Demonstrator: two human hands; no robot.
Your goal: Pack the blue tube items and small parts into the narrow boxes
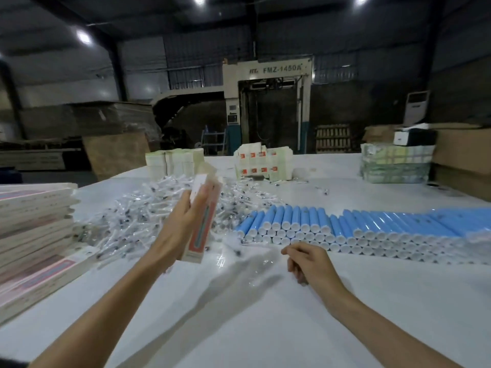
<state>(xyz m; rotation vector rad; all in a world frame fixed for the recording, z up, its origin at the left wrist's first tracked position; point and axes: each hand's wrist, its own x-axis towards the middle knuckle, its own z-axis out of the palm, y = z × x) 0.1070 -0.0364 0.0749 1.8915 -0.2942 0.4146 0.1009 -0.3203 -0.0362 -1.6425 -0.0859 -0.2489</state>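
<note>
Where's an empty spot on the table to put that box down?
The biggest bare patch of table lies in front, between the two forearms. Another sits right of the right hand, in front of the blue tubes. It is crowded behind the left hand, where small parts pile up, and at the left by the flat boxes.

A dim warehouse with ceiling lamps point(84, 37) and a large machine point(267, 102) behind.
</note>
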